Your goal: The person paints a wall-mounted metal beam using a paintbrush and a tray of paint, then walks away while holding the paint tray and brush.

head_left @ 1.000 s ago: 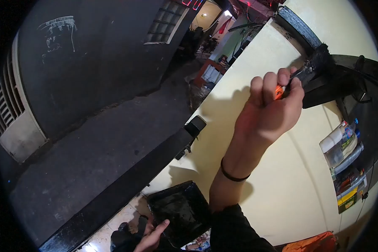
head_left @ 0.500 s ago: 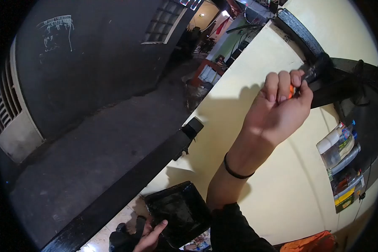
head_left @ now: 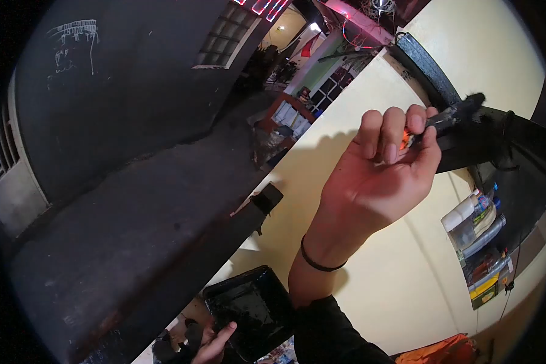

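My right hand [head_left: 379,173] is raised, its fingers curled around the handle of a paintbrush [head_left: 449,121]. A bit of orange shows between the fingers. The brush's dark bristles point up and right, in front of a black beam [head_left: 497,136]; whether they touch it I cannot tell. Low in the view, my left hand [head_left: 215,346] grips a black paint tray [head_left: 249,309] by its side, thumb over the rim. Wet-looking dark paint shines inside the tray.
A cream wall [head_left: 400,267] fills the right side, with a niche of bottles [head_left: 479,230]. A black horizontal rail [head_left: 188,303] runs diagonally at lower left, beyond it a dark floor and grey wall [head_left: 127,79]. Orange cloth [head_left: 437,352] lies at the bottom right.
The view has shifted slightly, so the surroundings sit further left. My right hand appears a little lower and left, with more of the brush showing. My left hand still holds the tray.
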Available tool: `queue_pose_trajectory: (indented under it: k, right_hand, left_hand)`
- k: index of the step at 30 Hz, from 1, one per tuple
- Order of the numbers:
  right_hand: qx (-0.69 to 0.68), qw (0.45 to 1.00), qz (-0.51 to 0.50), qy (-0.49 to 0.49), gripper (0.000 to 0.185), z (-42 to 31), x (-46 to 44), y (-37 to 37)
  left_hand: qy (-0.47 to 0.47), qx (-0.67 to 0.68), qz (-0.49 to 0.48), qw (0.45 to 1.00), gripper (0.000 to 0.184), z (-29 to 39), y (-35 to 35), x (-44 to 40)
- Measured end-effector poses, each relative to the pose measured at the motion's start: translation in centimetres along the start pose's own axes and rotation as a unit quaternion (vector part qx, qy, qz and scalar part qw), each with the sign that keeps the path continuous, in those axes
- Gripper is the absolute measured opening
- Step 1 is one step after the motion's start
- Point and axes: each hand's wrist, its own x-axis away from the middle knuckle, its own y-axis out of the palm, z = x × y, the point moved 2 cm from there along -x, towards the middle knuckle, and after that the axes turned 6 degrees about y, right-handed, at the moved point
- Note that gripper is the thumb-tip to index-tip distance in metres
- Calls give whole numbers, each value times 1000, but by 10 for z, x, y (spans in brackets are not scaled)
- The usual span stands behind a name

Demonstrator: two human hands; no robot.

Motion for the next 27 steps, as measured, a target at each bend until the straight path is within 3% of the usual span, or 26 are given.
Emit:
queue_pose_trajectory:
  k: [2,4,8,10,12,17,20,24,27]
  right_hand:
    - [-19,1000,-13,21,15,1,-4,-5]
    - [-47,997,-8,54,15,2,-15,-17]
    - [-50,998,-36,6,16,-4,-15,-20]
    - [-49,999,-23,-3,16,3,-7,-11]
    - [-27,999,21,11,16,11,-4,-5]
    - [-174,978,-28,110,13,0,-38,-21]
    - [-139,984,-101,45,12,-7,-33,-20]
    - [-130,988,-21,82,12,2,-20,-8]
    - [-125,989,-41,69,13,-4,-27,-27]
  left_hand:
    - [16,-16,-10,1000,55,8,3,0]
    - [-30,14,30,999,55,11,5,2]
    - [-45,23,39,998,55,-2,-2,-1]
    - [-44,73,51,995,63,-9,-6,-4]
    - [-32,75,43,996,60,-8,-3,-6]
    - [-20,91,29,995,61,-1,3,-7]
    - [-24,100,29,994,64,2,4,-9]
    - [-25,121,36,992,68,8,5,-8]
    - [-13,90,40,995,70,-12,-9,-15]
